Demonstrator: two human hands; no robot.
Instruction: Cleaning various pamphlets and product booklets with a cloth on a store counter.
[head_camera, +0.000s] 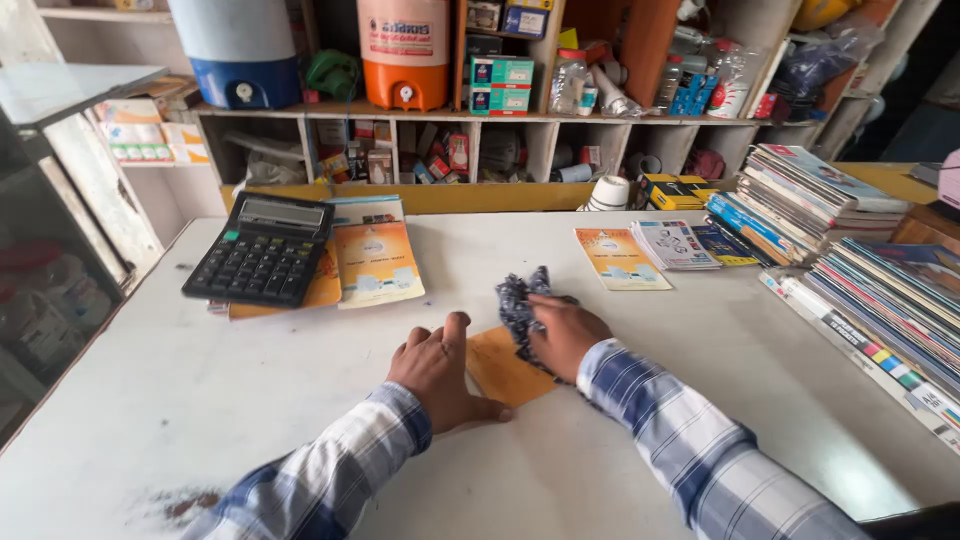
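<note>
Plaid sleeves (690, 450) enter from the near edge of the white counter (200, 400). The left hand (440, 372) lies flat, fingers together, pinning the near-left edge of an orange card (503, 370). The card's long axis runs left-far to right-near, between both hands. The right hand (562, 332) bunches a dark patterned cloth (520, 298) against the card's far side. Beyond: a black calculator (262, 250) on booklets. The rear shelf (520, 118) cubbies hold small boxes.
</note>
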